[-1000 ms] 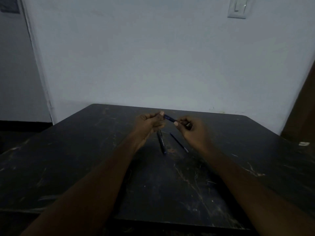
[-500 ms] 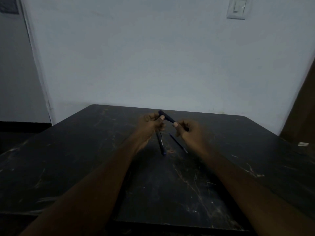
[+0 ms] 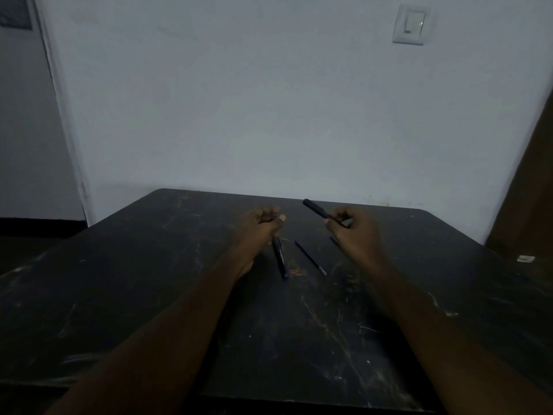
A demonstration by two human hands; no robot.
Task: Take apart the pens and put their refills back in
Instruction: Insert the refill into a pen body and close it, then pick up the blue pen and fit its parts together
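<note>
Over the far half of the bench (image 3: 149,295), toward one o'clock, the right grip (image 3: 351,232) pinches a dark pen barrel (image 3: 314,208) by its lower end, the free end slanting up toward ten o'clock. At eleven o'clock the left grip (image 3: 260,227) is curled, thumb against forefinger; whether it pinches some small part I cannot tell. Between and just nearer than the two, a thin blue refill (image 3: 309,257) and a dark pen (image 3: 280,260) lie on the bench, the pen's far end under the left grip.
</note>
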